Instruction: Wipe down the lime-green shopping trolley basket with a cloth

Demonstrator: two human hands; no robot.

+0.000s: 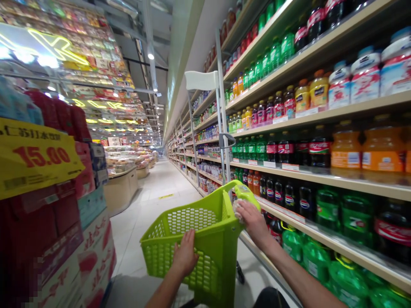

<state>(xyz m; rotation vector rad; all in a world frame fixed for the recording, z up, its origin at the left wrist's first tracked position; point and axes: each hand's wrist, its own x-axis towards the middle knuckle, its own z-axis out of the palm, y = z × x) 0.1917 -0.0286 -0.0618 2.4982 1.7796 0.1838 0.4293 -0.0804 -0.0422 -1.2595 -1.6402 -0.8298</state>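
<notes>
A lime-green plastic shopping cart (pixel 221 252) with a perforated basket stands side-on in front of me. My left hand (pixel 185 256) lies against the near side of the basket, its fingers stretched up toward the rim. At the raised handle end, my right hand (pixel 252 217) is closed on a crumpled white cloth (pixel 238 208) and presses it against the green plastic below the handle (pixel 242 192). Whether the cloth is fabric or paper I cannot tell. What shows of the basket's inside is its holed far wall.
Shelves of bottled drinks (pixel 289 164) run along the right, close to my right arm. A white-topped metal stand (pixel 221 115) leans by them. Stacked drink cartons (pixel 93 244) with a yellow price sign (pixel 38 158) rise at left. The tiled aisle (pixel 157 179) stretches ahead past display bins (pixel 122 184).
</notes>
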